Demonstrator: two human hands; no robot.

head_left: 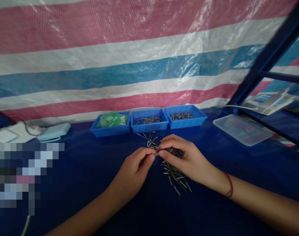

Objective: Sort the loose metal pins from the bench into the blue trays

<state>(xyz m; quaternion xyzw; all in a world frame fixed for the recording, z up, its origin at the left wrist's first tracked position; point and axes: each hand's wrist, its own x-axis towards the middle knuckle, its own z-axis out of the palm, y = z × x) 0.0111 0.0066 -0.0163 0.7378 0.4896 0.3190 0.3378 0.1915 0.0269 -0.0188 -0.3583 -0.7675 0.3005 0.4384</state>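
Note:
Above the blue table, my left hand [139, 165] and my right hand [185, 157] meet fingertip to fingertip. Both pinch a small thin metal piece, which looks like a blind rivet [157, 152]; the fingers cover most of it. Below and behind my right hand lies a loose pile of blind rivets [175, 175], partly hidden by that hand. A few more rivets [150, 139] are scattered just beyond the fingertips. A red cord circles my right wrist.
Three blue bins stand along the back: one with green-and-clear plastic packets [112, 118], a middle bin [149, 128] and right bin [188, 123] with rivets. A translucent lid [242, 129] lies right. A light-blue case [54, 131] sits left; striped sheeting [129, 75] hangs behind.

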